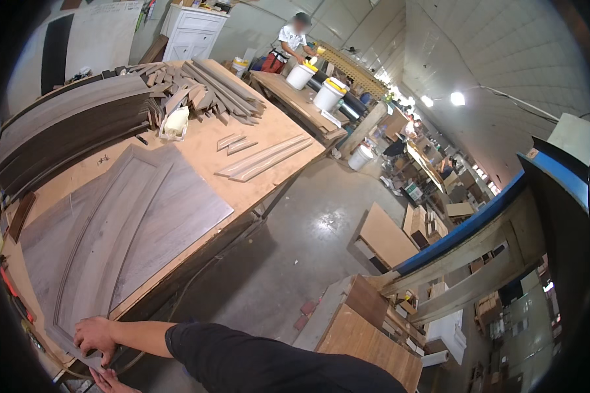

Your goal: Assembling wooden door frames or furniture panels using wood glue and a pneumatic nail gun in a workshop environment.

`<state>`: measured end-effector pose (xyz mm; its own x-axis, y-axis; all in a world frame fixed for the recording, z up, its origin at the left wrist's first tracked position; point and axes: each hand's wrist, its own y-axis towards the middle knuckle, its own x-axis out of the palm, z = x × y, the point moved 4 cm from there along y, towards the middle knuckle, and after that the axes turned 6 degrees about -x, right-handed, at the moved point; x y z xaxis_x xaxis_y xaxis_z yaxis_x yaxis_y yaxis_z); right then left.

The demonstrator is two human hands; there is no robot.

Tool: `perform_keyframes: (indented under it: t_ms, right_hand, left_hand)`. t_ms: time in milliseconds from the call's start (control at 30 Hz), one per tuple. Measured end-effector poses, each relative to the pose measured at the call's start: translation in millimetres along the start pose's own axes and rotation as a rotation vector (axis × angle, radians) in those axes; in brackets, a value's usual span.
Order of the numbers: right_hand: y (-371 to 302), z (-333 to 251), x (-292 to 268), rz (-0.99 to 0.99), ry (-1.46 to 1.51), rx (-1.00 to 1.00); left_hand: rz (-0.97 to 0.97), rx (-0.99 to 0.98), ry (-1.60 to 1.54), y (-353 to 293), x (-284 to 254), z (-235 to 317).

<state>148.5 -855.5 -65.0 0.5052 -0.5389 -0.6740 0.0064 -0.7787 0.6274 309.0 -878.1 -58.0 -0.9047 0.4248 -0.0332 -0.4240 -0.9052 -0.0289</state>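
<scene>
A long grey wood-grain framed panel (pixel 95 268) with raised moulding strips along its sides lies on a wide grey board (pixel 183 209) on the workbench. At the panel's near end, my right hand (pixel 97 337) presses down with bent fingers and grips a short grey moulding strip (pixel 80 354). My left hand (pixel 110 382) is lower, partly cut off by the picture's edge; its fingers close at the near end of that same strip. The exact joint between strip and panel is covered by my fingers.
The bench (pixel 269 124) carries a stack of curved dark panels (pixel 72 131), a heap of cut mouldings (pixel 210 92), a glue container (pixel 175 123) and loose strips (pixel 265 159). White buckets (pixel 329 95) stand beyond, near another person (pixel 294 38). A blue-edged machine (pixel 465 223) is at right.
</scene>
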Motion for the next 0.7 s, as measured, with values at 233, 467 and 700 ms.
perform_keyframes:
  t_ms: [233,467,700]
  right_hand:
    - [-8,3,2,-0.023,0.032,0.080]
    - [-2,-5,12,-0.002,0.043,0.077]
    - [-1,-8,22,0.023,-0.006,0.099]
  left_hand:
    - [0.083,-0.131,-0.120,-1,10,-12]
    - [0.132,-0.005,-0.031,5,-8,-25]
    - [0.068,0.261,0.136,13,-13,-29]
